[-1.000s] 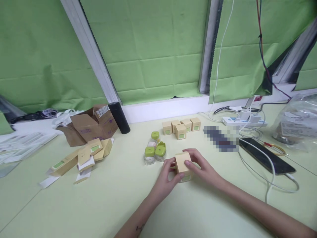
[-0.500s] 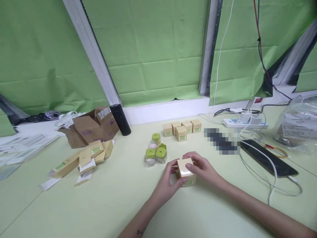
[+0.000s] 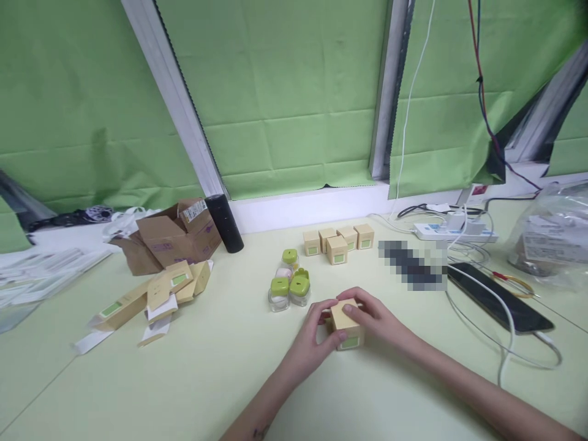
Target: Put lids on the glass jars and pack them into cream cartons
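Observation:
A small tan cardboard box (image 3: 348, 327) with a green label on its front stands on the table between my hands. My left hand (image 3: 315, 337) grips its left side, the thumb on the front face. From the right, my right hand (image 3: 370, 312) closes on it, with the thumb on the top and the fingers along the back edge. The top of the box looks closed. Just beyond my left hand are several small clear jars with green lids (image 3: 299, 286). Farther back stands a group of matching small tan boxes (image 3: 337, 250).
Flattened tan cartons (image 3: 169, 285) lie at the left, before an open brown cardboard box (image 3: 179, 236) and a black cylinder (image 3: 224, 223). To the right are a phone (image 3: 500, 297) with a white cable, pliers (image 3: 514, 283), a power strip (image 3: 427, 231) and a plastic bag (image 3: 555, 233).
My right hand's fingers have shifted toward the left along the back edge of the box top. Both hands stay on the box. The view has tilted up slightly.

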Demonstrator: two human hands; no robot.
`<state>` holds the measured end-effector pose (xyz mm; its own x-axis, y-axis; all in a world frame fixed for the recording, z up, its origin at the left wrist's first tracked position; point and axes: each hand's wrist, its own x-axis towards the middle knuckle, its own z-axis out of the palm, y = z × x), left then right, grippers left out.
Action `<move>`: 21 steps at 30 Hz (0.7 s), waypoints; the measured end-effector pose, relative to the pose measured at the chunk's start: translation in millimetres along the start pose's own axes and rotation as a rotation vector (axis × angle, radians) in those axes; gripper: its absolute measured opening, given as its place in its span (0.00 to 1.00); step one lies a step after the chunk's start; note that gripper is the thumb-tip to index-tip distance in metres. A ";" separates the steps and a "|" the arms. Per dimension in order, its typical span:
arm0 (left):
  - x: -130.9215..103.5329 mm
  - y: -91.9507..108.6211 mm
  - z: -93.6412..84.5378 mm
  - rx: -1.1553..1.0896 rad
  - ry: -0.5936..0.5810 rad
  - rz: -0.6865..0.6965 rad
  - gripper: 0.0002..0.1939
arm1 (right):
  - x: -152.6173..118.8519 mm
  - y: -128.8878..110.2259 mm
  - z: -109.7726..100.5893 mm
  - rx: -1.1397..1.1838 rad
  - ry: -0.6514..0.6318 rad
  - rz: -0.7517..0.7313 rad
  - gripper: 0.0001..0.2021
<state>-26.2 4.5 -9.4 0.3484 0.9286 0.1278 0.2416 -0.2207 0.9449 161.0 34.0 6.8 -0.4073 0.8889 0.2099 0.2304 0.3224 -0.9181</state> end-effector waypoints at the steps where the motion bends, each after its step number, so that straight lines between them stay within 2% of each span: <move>1: -1.2 -1.3 0.6 0.015 0.008 -0.002 0.24 | -0.3 -2.3 -4.0 -0.135 -0.028 -0.082 0.15; 3: -3.4 -4.5 -0.3 0.095 0.050 0.037 0.30 | -0.2 -4.9 -13.7 -0.373 -0.103 -0.220 0.21; 5: -3.8 -6.2 -6.4 0.247 0.146 0.152 0.35 | 2.5 -2.9 -24.2 -0.489 -0.145 -0.242 0.25; 6: -3.1 -5.9 -11.9 0.338 0.220 0.224 0.35 | 5.8 0.3 -29.6 -0.519 -0.126 -0.215 0.24; 9: 2.0 -1.6 -33.8 0.542 0.518 0.386 0.27 | 26.0 15.2 -46.2 -0.699 0.052 -0.069 0.21; 10: 4.2 0.1 -40.9 0.562 0.616 0.399 0.24 | 35.9 20.8 -51.6 -0.808 0.139 -0.004 0.20; 12: 8.2 1.7 -51.2 0.541 0.743 0.366 0.21 | 58.5 30.5 -61.2 -0.871 0.202 0.046 0.19; 14: 10.9 0.3 -54.9 0.505 0.766 0.310 0.20 | 80.7 37.9 -68.1 -0.910 0.240 0.058 0.19; 17: 12.4 -4.4 -53.3 0.537 0.717 0.301 0.19 | 101.7 46.3 -72.0 -0.965 0.305 0.074 0.22; 21: 12.8 -4.9 -57.1 0.651 0.732 0.364 0.18 | 92.5 56.6 -71.8 -1.044 0.402 0.123 0.25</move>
<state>-74.6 34.5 4.9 -0.0835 0.6793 0.7291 0.7493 -0.4396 0.4953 199.8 157.8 -1.6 -0.0594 0.9130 0.4035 0.9531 0.1721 -0.2491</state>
